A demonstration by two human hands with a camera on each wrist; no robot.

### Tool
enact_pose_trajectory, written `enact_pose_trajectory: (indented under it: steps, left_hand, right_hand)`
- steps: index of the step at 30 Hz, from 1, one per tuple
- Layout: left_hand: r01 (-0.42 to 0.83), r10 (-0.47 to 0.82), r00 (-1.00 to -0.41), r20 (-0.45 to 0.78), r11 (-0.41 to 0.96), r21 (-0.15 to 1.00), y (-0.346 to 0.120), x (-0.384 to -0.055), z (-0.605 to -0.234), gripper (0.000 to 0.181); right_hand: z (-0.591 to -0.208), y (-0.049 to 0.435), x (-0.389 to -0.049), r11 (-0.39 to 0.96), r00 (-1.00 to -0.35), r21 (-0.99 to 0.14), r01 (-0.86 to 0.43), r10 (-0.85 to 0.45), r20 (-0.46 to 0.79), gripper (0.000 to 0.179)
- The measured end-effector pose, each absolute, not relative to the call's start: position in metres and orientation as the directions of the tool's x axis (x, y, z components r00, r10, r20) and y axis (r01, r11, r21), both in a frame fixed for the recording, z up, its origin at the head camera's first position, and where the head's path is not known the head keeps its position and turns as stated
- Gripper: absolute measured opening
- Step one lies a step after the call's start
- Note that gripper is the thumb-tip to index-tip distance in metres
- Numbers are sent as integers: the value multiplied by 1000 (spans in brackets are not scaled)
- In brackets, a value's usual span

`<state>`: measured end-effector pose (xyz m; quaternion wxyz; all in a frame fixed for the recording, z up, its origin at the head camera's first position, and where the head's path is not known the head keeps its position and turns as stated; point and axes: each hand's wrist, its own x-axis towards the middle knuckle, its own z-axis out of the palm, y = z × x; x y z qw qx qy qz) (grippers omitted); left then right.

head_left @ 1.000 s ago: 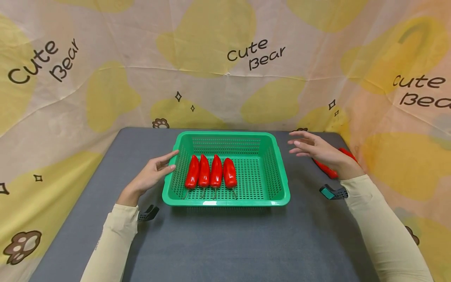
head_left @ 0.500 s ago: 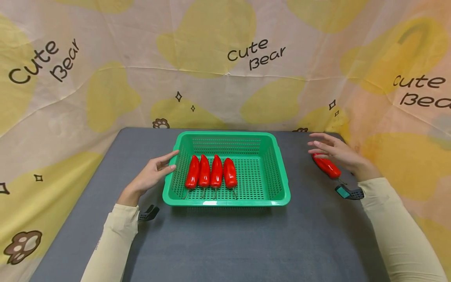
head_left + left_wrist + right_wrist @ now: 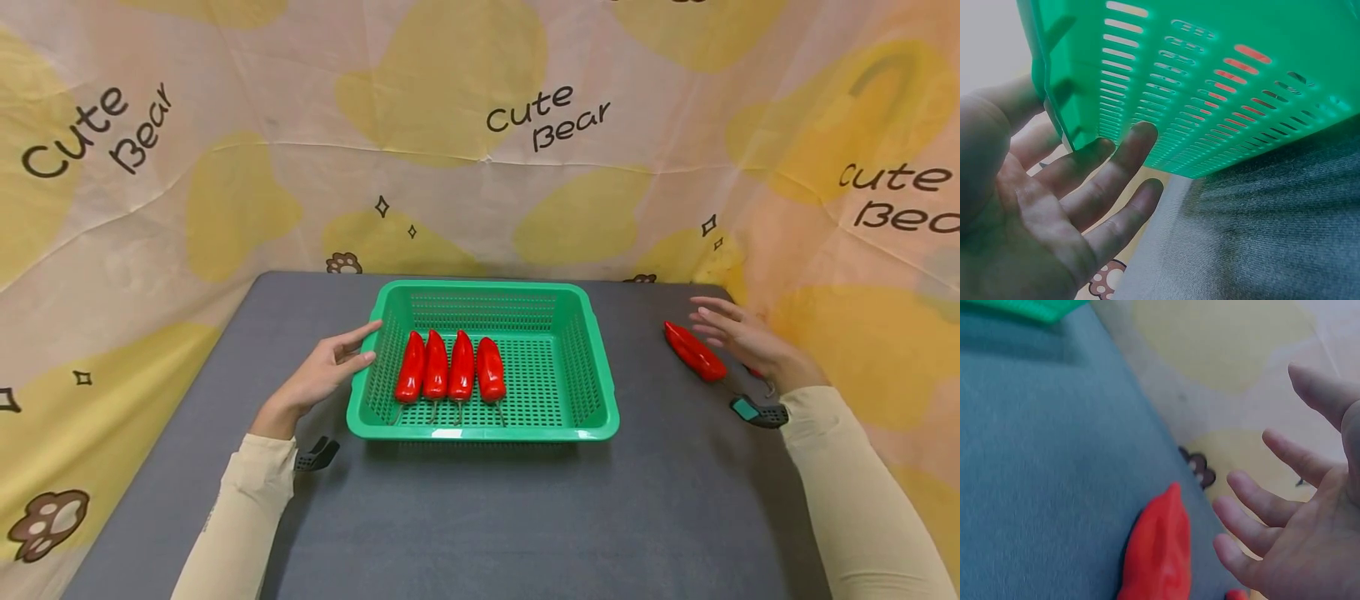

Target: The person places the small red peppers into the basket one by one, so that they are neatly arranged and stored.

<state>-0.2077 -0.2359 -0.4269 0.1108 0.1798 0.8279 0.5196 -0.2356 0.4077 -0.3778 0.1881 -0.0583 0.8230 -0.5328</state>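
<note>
A green plastic basket (image 3: 483, 432) with slotted walls stands on the table. Several glossy red chili peppers (image 3: 461, 367) lie side by side in its left half, stems toward the person. My left hand (image 3: 324, 371) holds the basket's left rim, thumb and index finger over the edge; in the left wrist view the other fingers (image 3: 1116, 172) are by the outer wall. On the right, a loose red chili pepper (image 3: 694, 352) lies on the table. My right hand (image 3: 750, 342) is just right of it, fingers spread and holding nothing. Another red pepper (image 3: 1237, 594) is mostly hidden by that hand.
The grey table (image 3: 480, 517) is bounded at the back and sides by a patterned cloth (image 3: 480, 200). Grey tabletop lies between the basket and the loose pepper.
My right hand has moved right, away from the basket and past the nearer loose pepper, which is now uncovered. The left hand, basket and peppers inside stay put.
</note>
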Motion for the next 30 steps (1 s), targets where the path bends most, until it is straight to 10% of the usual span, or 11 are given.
enact_pose_trajectory:
  steps: [30]
  left_hand:
    - [170,413,-911,-6,387,907,-236,-207,-427,59]
  right_hand:
    - [-428,435,-243,533,-859,-818,214,-296,-417,66]
